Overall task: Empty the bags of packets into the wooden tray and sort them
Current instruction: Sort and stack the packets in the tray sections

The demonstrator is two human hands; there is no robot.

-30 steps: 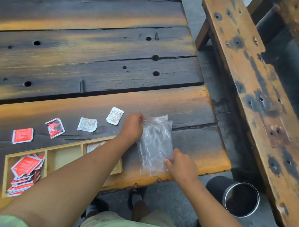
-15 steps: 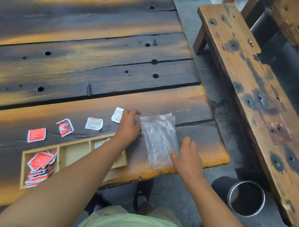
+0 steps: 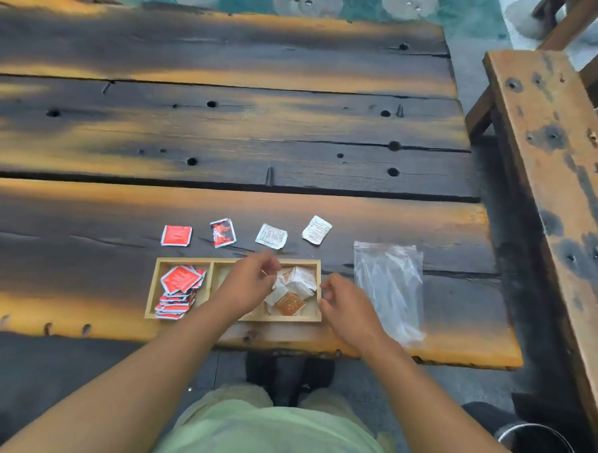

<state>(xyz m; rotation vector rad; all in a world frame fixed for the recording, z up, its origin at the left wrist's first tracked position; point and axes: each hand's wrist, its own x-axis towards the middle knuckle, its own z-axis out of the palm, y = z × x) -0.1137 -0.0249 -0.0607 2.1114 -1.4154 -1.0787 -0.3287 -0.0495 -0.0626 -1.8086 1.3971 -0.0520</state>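
The tray [image 3: 236, 262] is a pale wooden box with three compartments, lying on the dark, orange-streaked worktop [image 3: 86, 200] directly under the hands. Its compartment left of the left hand [image 3: 248, 285] holds a loose stack of red packets [image 3: 178, 291]; the compartment between the two hands holds a heap of white packets [image 3: 297, 282] with one orange packet [image 3: 289, 304] lying flat at the near side. Just beyond the hands four single packets lie in a row on the worktop: a red one [image 3: 176, 235], a red pictured one [image 3: 223, 232], and two white ones [image 3: 271, 236] [image 3: 317, 230]. To the right of the right hand [image 3: 347, 309] a clear plastic bag [image 3: 387, 288] lies flat and looks empty. The left hand hovers over the middle of the tray, fingers curled loosely, gripping nothing that shows. The right hand hangs by the tray's right wall, fingers half bent, also bare of any load. The two hands are apart. The left hand hides most of the middle compartment, so its contents cannot be told. Print on the packets is too blurred to read.
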